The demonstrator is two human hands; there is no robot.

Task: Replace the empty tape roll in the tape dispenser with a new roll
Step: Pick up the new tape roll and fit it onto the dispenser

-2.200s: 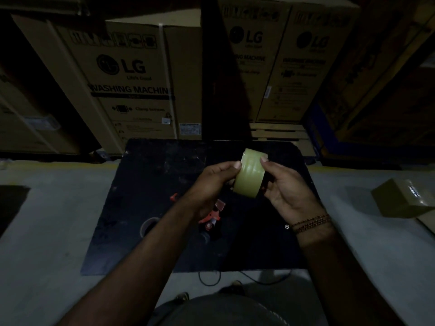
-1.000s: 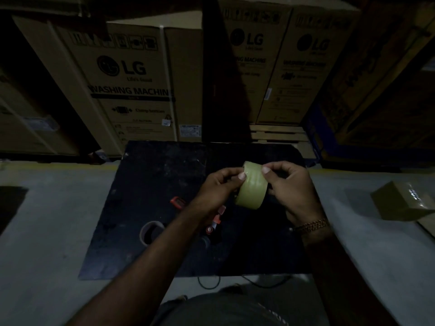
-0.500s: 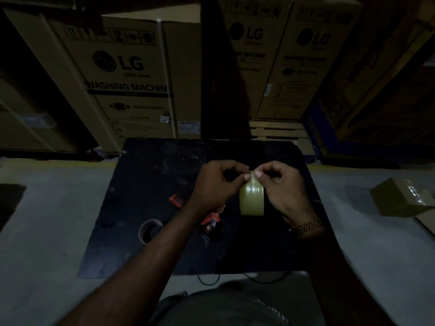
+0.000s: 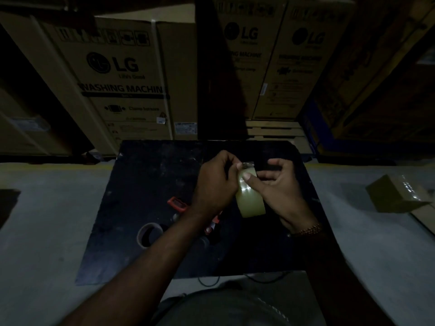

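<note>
Glossy yellowish tape roll point(image 4: 250, 198) upright above black mat point(image 4: 141, 180), pinched between left hand point(image 4: 215, 184) and right hand point(image 4: 277, 188).

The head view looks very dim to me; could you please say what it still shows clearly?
Head view: underexposed throughout; the tape roll between both hands is readable, the red dispenser is mostly lost against the black mat, and box edges bow from wide-angle distortion.

New tape roll point(image 4: 250, 198) upright; dispenser point(image 4: 179, 204), empty core point(image 4: 149, 234) on mat.
</note>
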